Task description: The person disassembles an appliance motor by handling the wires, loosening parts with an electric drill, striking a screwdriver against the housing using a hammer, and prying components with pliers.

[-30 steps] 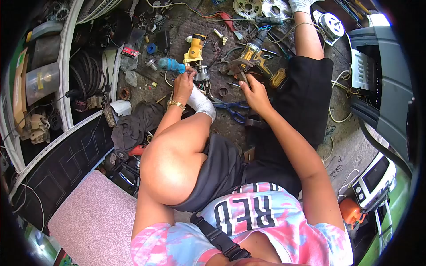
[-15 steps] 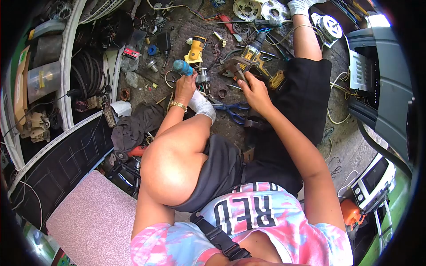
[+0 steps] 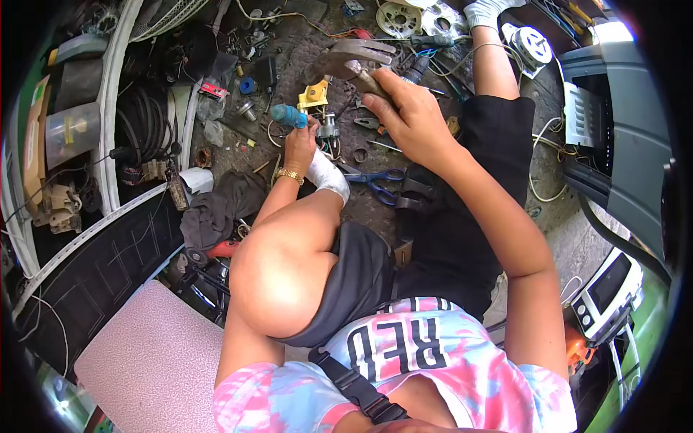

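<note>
The person wears a short-sleeved shirt [image 3: 469, 343] in blurred patches of pink, light blue and white. Large black letters across its front read RED, with another row of lettering beyond them, partly lost in the folds. A black strap [image 3: 341, 372] crosses the chest at a slant and carries a black plastic buckle [image 3: 369, 399]. The shorts [image 3: 359, 263] are plain black and loose. White socks cover both feet, the near left one [image 3: 328, 177] and the far right one [image 3: 489, 11]. A gold-coloured linked band [image 3: 291, 175] circles the left wrist.
</note>
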Demonstrator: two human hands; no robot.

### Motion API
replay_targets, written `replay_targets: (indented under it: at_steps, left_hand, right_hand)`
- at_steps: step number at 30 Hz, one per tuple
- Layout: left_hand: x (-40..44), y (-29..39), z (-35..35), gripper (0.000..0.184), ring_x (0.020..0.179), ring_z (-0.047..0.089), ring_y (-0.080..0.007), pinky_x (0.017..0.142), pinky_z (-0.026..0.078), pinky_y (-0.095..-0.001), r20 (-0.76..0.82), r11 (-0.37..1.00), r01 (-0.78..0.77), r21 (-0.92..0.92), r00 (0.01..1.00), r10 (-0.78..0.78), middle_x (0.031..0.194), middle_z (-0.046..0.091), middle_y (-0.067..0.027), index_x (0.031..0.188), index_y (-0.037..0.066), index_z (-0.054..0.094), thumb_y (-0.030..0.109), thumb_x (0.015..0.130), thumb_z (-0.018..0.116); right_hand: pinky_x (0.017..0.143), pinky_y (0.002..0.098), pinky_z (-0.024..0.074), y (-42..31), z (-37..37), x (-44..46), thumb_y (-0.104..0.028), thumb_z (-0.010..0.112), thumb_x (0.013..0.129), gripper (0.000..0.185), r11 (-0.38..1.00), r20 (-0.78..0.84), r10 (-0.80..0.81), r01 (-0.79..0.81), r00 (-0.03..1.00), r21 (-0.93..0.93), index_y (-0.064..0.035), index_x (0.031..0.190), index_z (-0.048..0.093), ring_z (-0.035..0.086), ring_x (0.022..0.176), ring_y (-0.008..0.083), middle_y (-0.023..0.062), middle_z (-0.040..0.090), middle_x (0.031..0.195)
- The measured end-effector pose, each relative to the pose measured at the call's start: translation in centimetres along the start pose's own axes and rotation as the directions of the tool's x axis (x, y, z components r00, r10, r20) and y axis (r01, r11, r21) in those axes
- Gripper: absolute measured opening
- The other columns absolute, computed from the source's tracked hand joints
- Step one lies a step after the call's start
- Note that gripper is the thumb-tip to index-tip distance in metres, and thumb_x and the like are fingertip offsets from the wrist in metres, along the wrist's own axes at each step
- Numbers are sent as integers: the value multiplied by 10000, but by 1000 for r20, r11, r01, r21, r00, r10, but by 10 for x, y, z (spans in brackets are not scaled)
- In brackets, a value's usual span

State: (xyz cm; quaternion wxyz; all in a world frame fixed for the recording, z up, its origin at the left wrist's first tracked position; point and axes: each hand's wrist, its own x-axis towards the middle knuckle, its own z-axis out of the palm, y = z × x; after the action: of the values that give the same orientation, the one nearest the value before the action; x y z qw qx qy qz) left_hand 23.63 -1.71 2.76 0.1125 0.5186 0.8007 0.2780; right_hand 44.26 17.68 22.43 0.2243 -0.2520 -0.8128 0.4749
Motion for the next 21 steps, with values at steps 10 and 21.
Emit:
replay_targets:
  at_steps: [10,21]
  left_hand:
    - [4,9,-5,128,771,654,-348,673,499,-442,42,1000,11,-1,999,-11,850,672,-144,1010,33,516,47,892,564]
    - [10,15,-8,197,817,648,-379,689,505,-463,62,992,-30,121,998,22,888,669,-167,1060,39,538,92,884,608]
  right_hand:
    - [649,473,434,17,5,-20,-213,592,894,218,999,55,25,-23,998,-41,-20,969,521,590,779,396,190,598,800]
    - [628,438,439,0,-7,-2,-211,583,910,214,994,76,-98,101,992,-45,-32,1015,534,584,725,385,174,584,768]
